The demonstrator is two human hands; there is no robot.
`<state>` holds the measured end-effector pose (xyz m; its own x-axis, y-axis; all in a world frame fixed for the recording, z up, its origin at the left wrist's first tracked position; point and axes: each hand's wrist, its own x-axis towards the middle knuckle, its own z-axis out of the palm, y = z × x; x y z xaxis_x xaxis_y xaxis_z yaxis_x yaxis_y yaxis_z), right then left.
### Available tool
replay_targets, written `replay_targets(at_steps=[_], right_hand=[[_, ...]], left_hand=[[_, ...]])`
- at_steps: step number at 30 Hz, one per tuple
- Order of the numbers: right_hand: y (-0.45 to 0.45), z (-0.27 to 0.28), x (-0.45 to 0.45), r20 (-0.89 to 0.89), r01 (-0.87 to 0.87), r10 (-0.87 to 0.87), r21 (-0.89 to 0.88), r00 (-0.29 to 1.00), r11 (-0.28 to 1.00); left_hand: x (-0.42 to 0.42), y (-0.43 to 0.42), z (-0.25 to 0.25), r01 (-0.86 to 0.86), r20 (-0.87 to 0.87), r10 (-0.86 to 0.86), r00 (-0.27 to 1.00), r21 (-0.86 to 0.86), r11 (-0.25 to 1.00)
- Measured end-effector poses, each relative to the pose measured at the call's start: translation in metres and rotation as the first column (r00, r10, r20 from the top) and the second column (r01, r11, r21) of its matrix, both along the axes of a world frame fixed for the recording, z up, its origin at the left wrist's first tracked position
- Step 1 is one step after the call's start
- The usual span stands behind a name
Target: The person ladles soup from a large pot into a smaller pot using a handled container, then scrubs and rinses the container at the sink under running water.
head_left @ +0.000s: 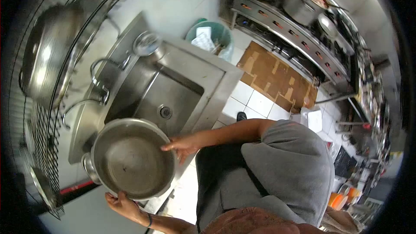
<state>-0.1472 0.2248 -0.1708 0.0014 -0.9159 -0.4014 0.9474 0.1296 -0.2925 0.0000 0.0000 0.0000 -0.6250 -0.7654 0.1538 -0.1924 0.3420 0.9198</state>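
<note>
A wide, round metal pot (130,160) is held over the near end of the sink counter, its open mouth facing the camera. Its inside looks bare apart from small dark marks. My right hand (184,146) grips the rim on one side, thumb over the edge. On the opposite side my left hand (123,207), with a dark band at the wrist, holds the rim too; its fingertips are partly hidden by the pot. Beside the pot lies the steel sink basin (151,99) with a round drain (165,112). Two curved faucets (102,87) rise behind the basin.
A wire rack (45,147) holds a large metal vessel (54,56) at the left. A metal container (146,44) stands at the sink corner. Beyond are a green bin (225,41), flattened cardboard (275,78) on the floor, and a stove (290,30) with large pots.
</note>
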Motion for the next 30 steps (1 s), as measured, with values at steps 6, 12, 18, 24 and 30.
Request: replay_targets(at_steps=[6,12,18,24,30], right_hand=[[0.081,-0.026,0.026,0.112,0.174,-0.155,-0.182,0.982,0.968],[0.230,0.044,-0.019,-0.041,0.455,-0.462,-0.118,0.886,0.883],[0.373,0.036,-0.050,-0.376,0.706,-0.684,-0.101,0.625,0.701],[0.519,0.070,-0.021,-0.426,0.961,-0.863,0.064,0.270,0.269],[0.600,0.016,-0.022,-0.599,0.996,-0.800,0.056,-0.017,-0.063]], left_hand=[[-0.046,0.134,0.041,0.156,0.063,-0.146,0.987,-0.202,0.967],[-0.092,0.213,0.051,0.288,-0.022,-0.341,0.940,-0.487,0.824],[-0.152,0.352,0.068,0.441,0.136,-0.420,0.898,-0.289,0.850],[-0.238,0.461,0.020,0.717,0.230,-0.691,0.686,-0.378,0.586],[-0.339,0.552,-0.085,0.814,0.321,-0.752,0.576,-0.313,0.490]])
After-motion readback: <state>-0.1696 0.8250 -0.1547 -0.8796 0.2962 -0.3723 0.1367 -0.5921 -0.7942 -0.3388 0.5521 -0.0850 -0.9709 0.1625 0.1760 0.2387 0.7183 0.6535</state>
